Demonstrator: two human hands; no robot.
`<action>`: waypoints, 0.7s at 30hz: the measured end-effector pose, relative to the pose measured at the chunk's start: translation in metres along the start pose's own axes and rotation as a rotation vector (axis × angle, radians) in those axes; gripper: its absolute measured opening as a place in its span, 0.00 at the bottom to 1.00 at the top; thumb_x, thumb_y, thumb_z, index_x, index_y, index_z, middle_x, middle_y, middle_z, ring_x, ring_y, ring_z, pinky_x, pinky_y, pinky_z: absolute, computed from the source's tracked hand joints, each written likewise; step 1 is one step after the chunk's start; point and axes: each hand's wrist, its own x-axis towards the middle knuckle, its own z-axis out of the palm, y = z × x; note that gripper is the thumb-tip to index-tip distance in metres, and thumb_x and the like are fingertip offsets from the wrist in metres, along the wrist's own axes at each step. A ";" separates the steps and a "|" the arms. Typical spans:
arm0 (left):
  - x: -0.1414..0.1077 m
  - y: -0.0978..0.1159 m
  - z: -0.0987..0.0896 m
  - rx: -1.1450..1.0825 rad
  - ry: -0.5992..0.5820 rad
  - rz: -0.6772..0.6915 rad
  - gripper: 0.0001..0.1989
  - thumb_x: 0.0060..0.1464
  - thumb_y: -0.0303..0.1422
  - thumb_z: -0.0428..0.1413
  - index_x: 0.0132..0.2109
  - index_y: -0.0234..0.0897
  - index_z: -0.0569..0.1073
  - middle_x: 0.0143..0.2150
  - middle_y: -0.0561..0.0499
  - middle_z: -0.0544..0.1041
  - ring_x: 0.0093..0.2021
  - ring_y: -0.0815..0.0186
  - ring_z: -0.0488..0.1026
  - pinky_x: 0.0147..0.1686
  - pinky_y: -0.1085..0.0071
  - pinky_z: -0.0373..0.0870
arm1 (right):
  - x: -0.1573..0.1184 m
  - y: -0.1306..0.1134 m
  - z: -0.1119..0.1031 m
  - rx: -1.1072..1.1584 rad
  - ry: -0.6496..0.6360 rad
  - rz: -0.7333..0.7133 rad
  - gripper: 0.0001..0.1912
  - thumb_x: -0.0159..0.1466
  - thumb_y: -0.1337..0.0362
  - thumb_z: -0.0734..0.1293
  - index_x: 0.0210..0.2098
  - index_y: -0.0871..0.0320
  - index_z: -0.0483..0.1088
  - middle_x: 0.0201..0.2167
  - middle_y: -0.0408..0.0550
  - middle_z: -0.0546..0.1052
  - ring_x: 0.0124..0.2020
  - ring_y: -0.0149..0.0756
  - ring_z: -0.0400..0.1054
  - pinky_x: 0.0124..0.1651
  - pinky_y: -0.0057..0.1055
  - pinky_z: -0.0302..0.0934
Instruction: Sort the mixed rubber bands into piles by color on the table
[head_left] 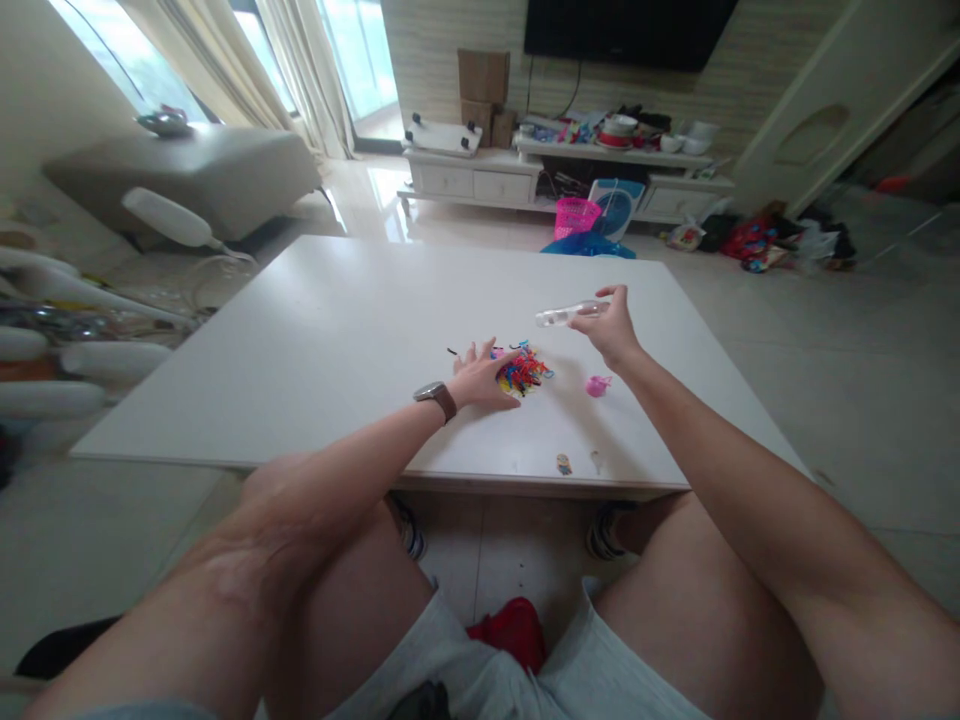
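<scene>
On the white table [322, 350] lies a small heap of colourful pieces [527, 370], mostly red with some blue, yellow and black; they look like small hair ties, though I cannot be sure. My left hand [484, 380], with a watch [437, 397] on its wrist, rests at the heap's left side, fingers spread. A clear plastic bottle [559, 316] is gripped in my right hand [611, 325], tilted nearly level above the table, its narrow end hidden by the fingers. Below that hand sits a small pink object [598, 386], perhaps the bottle's cap.
Two small stickers, one a yellow figure [564, 464], lie by the near table edge. One dark strand [452, 351] is left of the heap. Beyond the table stand a pink basket [576, 216] and a white cabinet [472, 180]; a white chair-like item [166, 217] is at left.
</scene>
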 end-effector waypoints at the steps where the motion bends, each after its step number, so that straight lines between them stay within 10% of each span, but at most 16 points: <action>1: 0.002 0.002 0.006 0.010 0.005 0.030 0.51 0.37 0.53 0.67 0.69 0.60 0.58 0.73 0.42 0.50 0.68 0.24 0.42 0.58 0.30 0.46 | -0.001 0.001 -0.002 -0.015 -0.002 0.000 0.34 0.42 0.64 0.75 0.43 0.50 0.56 0.31 0.35 0.70 0.30 0.33 0.66 0.41 0.40 0.70; 7: 0.019 0.000 0.016 0.014 0.075 0.155 0.26 0.55 0.47 0.57 0.60 0.48 0.73 0.57 0.39 0.68 0.59 0.41 0.60 0.55 0.45 0.59 | -0.012 -0.014 -0.003 -0.069 -0.055 -0.021 0.32 0.42 0.65 0.75 0.44 0.51 0.62 0.34 0.39 0.72 0.31 0.35 0.68 0.42 0.42 0.69; 13: 0.030 -0.017 -0.015 -0.039 0.138 0.207 0.14 0.53 0.32 0.56 0.47 0.38 0.77 0.45 0.42 0.72 0.47 0.54 0.70 0.53 0.59 0.66 | -0.017 -0.025 -0.004 -0.119 -0.096 -0.018 0.22 0.46 0.61 0.75 0.40 0.56 0.72 0.35 0.44 0.75 0.33 0.37 0.69 0.45 0.45 0.67; 21: 0.015 -0.024 -0.029 0.066 0.009 0.055 0.42 0.43 0.53 0.64 0.65 0.52 0.66 0.66 0.41 0.60 0.63 0.38 0.59 0.58 0.45 0.59 | -0.018 -0.024 -0.004 -0.052 -0.041 0.040 0.20 0.45 0.57 0.75 0.36 0.57 0.71 0.31 0.42 0.75 0.33 0.36 0.69 0.42 0.38 0.66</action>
